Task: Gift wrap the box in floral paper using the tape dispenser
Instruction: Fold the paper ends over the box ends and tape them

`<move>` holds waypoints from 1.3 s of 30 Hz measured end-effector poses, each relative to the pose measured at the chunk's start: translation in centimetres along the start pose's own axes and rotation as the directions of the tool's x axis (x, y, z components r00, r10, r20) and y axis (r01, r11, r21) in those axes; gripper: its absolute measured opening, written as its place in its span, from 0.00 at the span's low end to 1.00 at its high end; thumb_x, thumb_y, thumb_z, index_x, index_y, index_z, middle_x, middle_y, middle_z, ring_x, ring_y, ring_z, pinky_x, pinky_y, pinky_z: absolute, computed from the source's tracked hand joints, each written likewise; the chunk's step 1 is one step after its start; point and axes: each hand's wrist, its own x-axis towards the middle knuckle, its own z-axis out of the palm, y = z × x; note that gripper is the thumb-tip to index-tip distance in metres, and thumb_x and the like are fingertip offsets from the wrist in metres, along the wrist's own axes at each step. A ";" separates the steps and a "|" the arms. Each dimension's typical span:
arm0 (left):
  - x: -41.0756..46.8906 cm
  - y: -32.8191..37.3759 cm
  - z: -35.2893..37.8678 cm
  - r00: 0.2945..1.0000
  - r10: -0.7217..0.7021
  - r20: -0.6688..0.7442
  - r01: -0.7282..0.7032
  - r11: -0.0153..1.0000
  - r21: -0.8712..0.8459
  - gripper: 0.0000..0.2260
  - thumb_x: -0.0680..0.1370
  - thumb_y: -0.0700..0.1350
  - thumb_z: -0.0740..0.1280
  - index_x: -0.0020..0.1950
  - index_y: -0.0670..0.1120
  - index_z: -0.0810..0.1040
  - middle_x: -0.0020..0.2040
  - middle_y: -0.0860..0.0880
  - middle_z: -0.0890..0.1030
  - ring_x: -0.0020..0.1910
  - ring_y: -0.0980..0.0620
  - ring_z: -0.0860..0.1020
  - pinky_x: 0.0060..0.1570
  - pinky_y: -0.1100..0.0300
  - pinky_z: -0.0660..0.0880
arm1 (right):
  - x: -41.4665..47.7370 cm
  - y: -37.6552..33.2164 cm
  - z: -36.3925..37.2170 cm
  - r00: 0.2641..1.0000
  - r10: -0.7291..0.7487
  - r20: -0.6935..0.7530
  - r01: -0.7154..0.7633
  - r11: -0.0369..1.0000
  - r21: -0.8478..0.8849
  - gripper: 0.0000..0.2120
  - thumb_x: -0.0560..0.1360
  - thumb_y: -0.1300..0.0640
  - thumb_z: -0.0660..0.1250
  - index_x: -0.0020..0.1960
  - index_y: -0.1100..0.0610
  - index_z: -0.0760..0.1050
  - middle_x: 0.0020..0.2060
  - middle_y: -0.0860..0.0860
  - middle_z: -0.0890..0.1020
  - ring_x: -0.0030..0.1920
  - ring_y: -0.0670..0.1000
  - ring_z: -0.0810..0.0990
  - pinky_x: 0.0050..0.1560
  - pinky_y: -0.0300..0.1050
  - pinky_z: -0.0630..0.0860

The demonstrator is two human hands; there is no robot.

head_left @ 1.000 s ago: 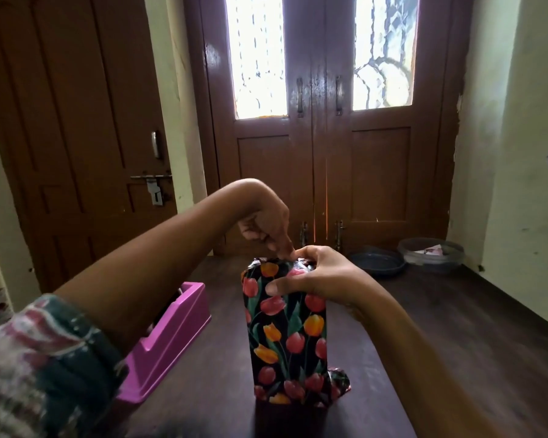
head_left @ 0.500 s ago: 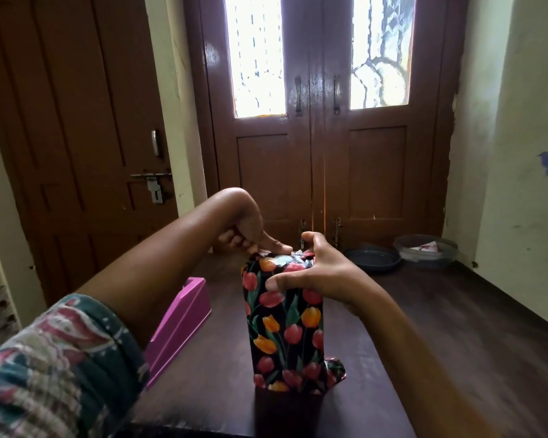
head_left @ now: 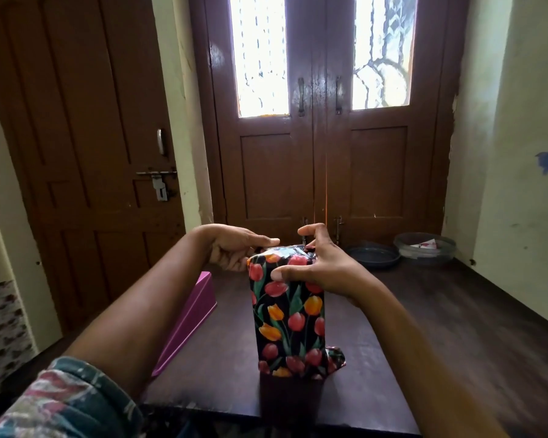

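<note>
Left hand (head_left: 234,249) dropped from pinching above to gripping the box (head_left: 287,314) top, thumb flat. Right hand (head_left: 325,268) clasps it too; fold looks closed.

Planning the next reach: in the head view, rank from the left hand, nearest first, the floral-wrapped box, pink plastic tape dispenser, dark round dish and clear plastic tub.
1. Floral-wrapped box: left hand at its top.
2. Pink plastic tape dispenser: below, leftward.
3. Dark round dish: beyond, rightward.
4. Clear plastic tub: farthest right.
</note>
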 end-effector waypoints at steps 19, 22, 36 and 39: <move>-3.3 -0.1 3.9 0.840 0.409 -0.358 -0.118 0.780 0.614 0.15 0.81 0.52 0.57 0.60 0.48 0.77 0.56 0.50 0.79 0.53 0.53 0.77 0.56 0.56 0.75 | 0.2 -0.8 -0.3 0.996 -0.071 -0.059 0.046 0.937 -0.345 0.32 0.66 0.37 0.70 0.62 0.54 0.70 0.55 0.50 0.76 0.52 0.48 0.75 0.51 0.43 0.77; -3.3 -0.5 3.4 0.850 0.278 -0.447 0.052 0.801 0.597 0.22 0.81 0.57 0.53 0.56 0.43 0.78 0.50 0.47 0.80 0.46 0.52 0.77 0.46 0.59 0.74 | 0.1 -0.5 -0.4 0.993 -0.087 -0.076 0.051 0.922 -0.383 0.34 0.65 0.35 0.69 0.62 0.55 0.69 0.56 0.51 0.76 0.54 0.49 0.75 0.53 0.46 0.77; -3.5 -2.2 4.4 0.837 0.404 -0.369 -0.328 0.910 0.254 0.14 0.79 0.55 0.60 0.60 0.51 0.75 0.51 0.47 0.81 0.46 0.52 0.82 0.40 0.60 0.81 | -1.5 2.0 0.4 0.970 -0.094 -0.223 0.064 0.988 -0.140 0.44 0.65 0.35 0.67 0.73 0.55 0.59 0.66 0.55 0.71 0.64 0.54 0.72 0.61 0.49 0.73; -4.1 -2.1 5.1 0.917 0.149 -0.369 -0.067 0.972 0.227 0.24 0.78 0.64 0.53 0.55 0.47 0.76 0.45 0.44 0.82 0.40 0.49 0.82 0.39 0.58 0.80 | -1.5 1.9 1.0 0.987 0.149 -0.061 -0.141 0.982 0.125 0.50 0.65 0.25 0.54 0.77 0.52 0.45 0.73 0.56 0.62 0.71 0.57 0.64 0.67 0.54 0.63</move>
